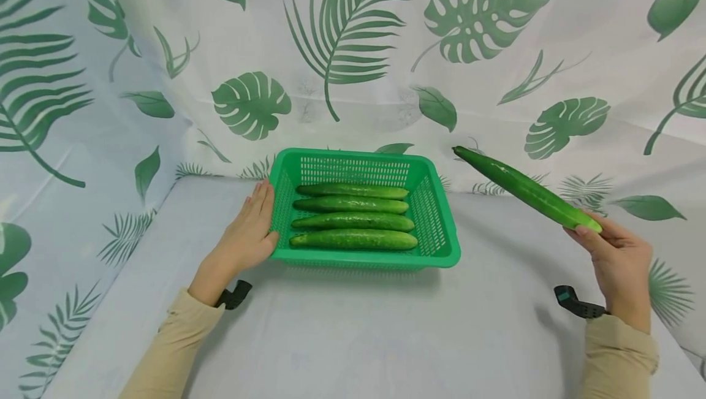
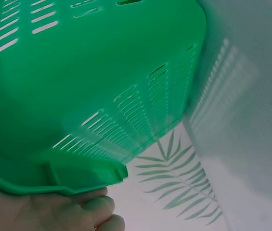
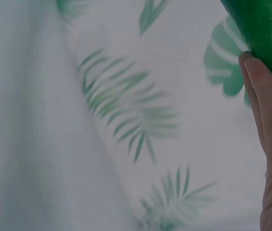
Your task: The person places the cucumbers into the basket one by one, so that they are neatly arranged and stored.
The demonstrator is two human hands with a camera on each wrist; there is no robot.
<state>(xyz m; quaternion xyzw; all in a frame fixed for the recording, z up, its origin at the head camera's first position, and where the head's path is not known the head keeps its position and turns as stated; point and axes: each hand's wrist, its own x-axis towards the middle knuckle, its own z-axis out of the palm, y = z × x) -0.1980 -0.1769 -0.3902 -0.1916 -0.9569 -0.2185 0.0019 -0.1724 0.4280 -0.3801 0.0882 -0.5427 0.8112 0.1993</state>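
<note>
A long green cucumber (image 1: 524,189) is held up by its paler end in my right hand (image 1: 620,255), pinched between thumb and fingers. It points up and to the left, to the right of the basket. The right wrist view catches part of that cucumber (image 3: 265,38) at its top right corner, beside the fingers. My left hand (image 1: 250,227) lies along the left side of a green plastic basket (image 1: 364,257), fingers extended against the rim. Inside the basket, several cucumbers (image 1: 353,239) lie side by side, left to right. The left wrist view shows the basket's slotted wall (image 2: 92,72).
The basket stands on a white-covered table (image 1: 375,331). Behind it hangs a white curtain (image 1: 375,98) printed with green leaves, which also runs down the left side. Black wrist cameras (image 1: 576,302) are strapped at both wrists.
</note>
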